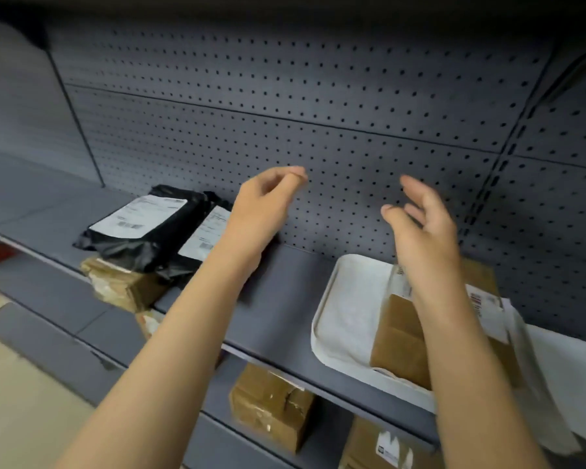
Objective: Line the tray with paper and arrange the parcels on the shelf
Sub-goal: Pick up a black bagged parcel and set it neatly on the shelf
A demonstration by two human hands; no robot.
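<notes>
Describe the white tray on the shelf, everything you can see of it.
The tray is white, looks like plastic, and is rectangular with rounded corners and a low raised rim. It lies flat on the grey shelf, at its right side, its near edge reaching the shelf's front lip. White paper lines its floor. A brown cardboard parcel sits in its right half, with labelled parcels behind it. The right hand hovers above without touching; the forearm hides the tray's right part.
</notes>
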